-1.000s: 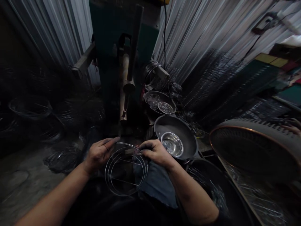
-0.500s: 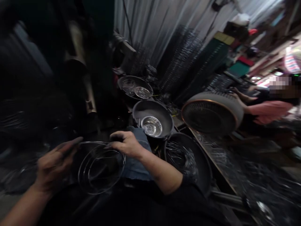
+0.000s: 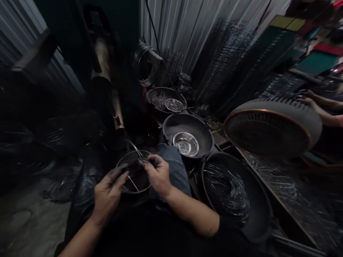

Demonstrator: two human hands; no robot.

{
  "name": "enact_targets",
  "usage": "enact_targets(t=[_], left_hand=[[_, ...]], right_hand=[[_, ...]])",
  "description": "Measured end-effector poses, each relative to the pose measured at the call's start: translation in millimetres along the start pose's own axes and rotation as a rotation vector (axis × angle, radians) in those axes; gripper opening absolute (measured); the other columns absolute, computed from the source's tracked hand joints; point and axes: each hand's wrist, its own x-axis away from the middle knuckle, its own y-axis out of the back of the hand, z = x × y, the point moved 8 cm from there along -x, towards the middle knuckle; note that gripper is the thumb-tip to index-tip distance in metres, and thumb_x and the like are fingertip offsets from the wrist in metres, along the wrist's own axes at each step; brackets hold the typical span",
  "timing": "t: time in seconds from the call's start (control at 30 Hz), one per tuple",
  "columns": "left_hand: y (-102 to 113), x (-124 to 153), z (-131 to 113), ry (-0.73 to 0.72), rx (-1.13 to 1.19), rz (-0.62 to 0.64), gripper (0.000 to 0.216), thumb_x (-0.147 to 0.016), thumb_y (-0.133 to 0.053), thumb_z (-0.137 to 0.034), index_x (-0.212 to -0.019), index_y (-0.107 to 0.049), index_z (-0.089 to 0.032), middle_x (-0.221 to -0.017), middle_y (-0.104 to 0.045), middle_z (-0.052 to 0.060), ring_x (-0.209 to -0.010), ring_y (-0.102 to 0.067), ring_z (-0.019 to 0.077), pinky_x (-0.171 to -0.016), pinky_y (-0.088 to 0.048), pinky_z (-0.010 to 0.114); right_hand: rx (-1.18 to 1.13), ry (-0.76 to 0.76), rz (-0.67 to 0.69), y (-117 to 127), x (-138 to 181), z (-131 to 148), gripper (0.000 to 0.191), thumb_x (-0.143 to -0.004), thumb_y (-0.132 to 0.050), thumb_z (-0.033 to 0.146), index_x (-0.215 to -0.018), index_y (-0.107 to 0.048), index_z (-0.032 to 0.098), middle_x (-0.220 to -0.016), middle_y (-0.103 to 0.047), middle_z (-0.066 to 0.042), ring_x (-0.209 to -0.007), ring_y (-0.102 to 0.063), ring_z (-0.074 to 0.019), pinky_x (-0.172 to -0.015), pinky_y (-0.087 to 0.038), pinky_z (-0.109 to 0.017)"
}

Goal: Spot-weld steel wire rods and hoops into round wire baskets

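The person's right hand (image 3: 160, 176) pinches the wire ring frame (image 3: 133, 183) at its right side, thumb and fingers closed on the wire. The left hand (image 3: 108, 194) is at the frame's left side, fingers bent and blurred; whether they grip the wire cannot be told. The frame thus lies between the two hands, with a straight wire crossing its ring and thin strands rising near the right fingertips. Just beside the right hand lies a blue-grey cloth (image 3: 175, 167). Past it, a dark pan (image 3: 197, 123) holds a shiny metal bowl (image 3: 186, 144). Nearer, to the right, a bundle of wire (image 3: 226, 189) lies in a larger pan (image 3: 258, 203). Farther right, a co-worker's hand (image 3: 311, 106) is beside a round, copper-rimmed dark object (image 3: 270, 134).
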Motion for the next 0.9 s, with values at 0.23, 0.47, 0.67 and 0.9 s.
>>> enact_targets(t=[0.23,0.47,0.67,0.9], left_hand=[[-48,27,31,0.357,0.235,0.18,0.044,-0.073,-0.067,-0.046,-0.104,-0.07,-0.016,-0.103,-0.072,0.008,-0.104,-0.064,0.0242,-0.093,-0.052,0.034],[-52,39,57,0.562,0.267,0.224,0.05,-0.068,-0.073,-0.044,-0.109,-0.067,-0.014,-0.095,-0.073,0.008,-0.094,-0.068,0.0232,-0.078,-0.057,0.028],[-50,43,57,0.669,0.097,0.207,0.057,-0.061,-0.078,-0.046,-0.112,-0.066,-0.022,-0.094,-0.073,0.005,-0.084,-0.07,0.0211,-0.053,-0.054,0.018],[-68,43,24,0.553,0.083,0.159,0.049,-0.066,-0.075,-0.047,-0.11,-0.067,-0.026,-0.097,-0.073,0.003,-0.077,-0.07,0.0195,-0.045,-0.054,0.018]], right_hand=[[0.364,0.142,0.076,-10,23,-19,0.023,-0.074,-0.054,0.02,-0.096,-0.058,0.019,-0.095,-0.064,-0.007,-0.091,-0.059,-0.0216,-0.087,-0.046,-0.035],[0.164,-0.149,0.139,-3,22,-54,0.011,-0.071,-0.061,0.017,-0.081,-0.058,0.02,-0.077,-0.062,0.001,-0.075,-0.059,-0.0162,-0.068,-0.049,-0.027],[-0.08,-0.337,-0.019,6,27,-77,0.03,-0.057,-0.08,0.023,-0.078,-0.059,0.019,-0.07,-0.057,0.004,-0.064,-0.054,-0.0124,-0.058,-0.044,-0.022],[-0.004,-0.139,-0.172,33,23,-59,0.042,-0.06,-0.08,0.031,-0.095,-0.059,0.023,-0.076,-0.058,0.004,-0.068,-0.055,-0.014,-0.063,-0.048,-0.025]])
